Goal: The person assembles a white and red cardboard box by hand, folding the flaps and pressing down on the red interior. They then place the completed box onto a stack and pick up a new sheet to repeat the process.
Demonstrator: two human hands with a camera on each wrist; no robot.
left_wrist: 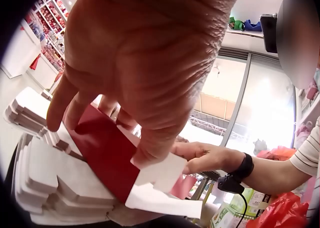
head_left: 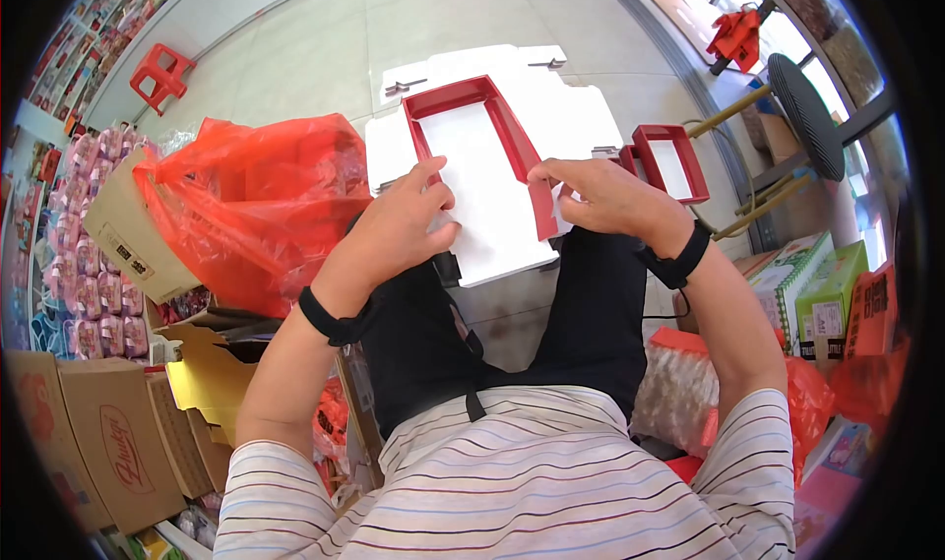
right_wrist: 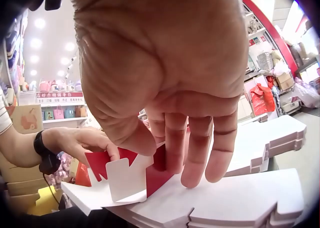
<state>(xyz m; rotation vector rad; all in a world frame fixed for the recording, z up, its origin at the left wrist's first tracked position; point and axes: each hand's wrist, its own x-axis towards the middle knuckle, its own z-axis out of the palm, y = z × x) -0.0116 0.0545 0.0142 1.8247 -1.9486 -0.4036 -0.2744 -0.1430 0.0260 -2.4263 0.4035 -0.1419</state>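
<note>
Pale tiled floor (head_left: 295,48), red stool (head_left: 160,73), stocked shelves (head_left: 74,29), bright ceiling lights (right_wrist: 39,23).

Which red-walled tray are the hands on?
The half-folded tray over the lap: the left hand and right hand both pinch its near end. The other tray lies untouched, farther right.

Both forearms angle inward over the lap. Left hand (head_left: 399,230) curled, thumb on top, pinching. Right hand (head_left: 602,194) palm-down, thumb and fingers pinching, near the left.
</note>
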